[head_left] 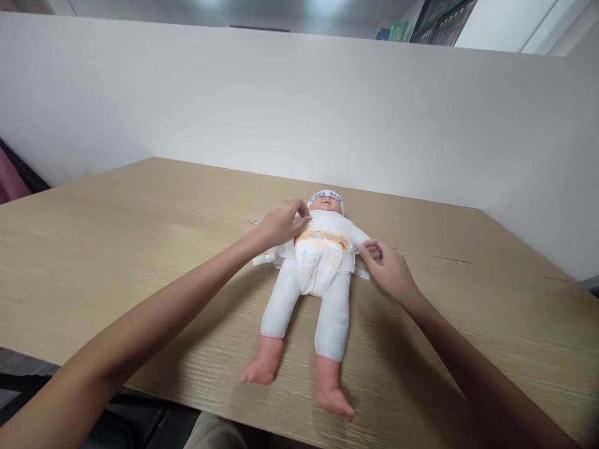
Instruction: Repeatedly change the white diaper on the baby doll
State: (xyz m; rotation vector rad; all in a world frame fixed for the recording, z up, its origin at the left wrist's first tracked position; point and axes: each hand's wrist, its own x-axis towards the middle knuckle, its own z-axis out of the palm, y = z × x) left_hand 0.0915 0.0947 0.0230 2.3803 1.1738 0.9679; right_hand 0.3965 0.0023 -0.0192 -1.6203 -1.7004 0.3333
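A baby doll (pixel 322 224) in white clothes and a white cap lies on its back on the wooden table (pixel 140 249), bare feet toward me. A white diaper (pixel 321 259) with an orange waistband wraps its hips. My left hand (pixel 278 226) rests at the doll's left side, fingers curled and pinching the diaper's waistband edge. My right hand (pixel 386 265) is at the doll's other side, fingers pinched on the diaper's side tab (pixel 360 272).
A white partition wall (pixel 299 106) runs behind the table. The table's near edge (pixel 163 399) lies close to my body, with dark floor below. A pink object (pixel 9 181) shows at the far left.
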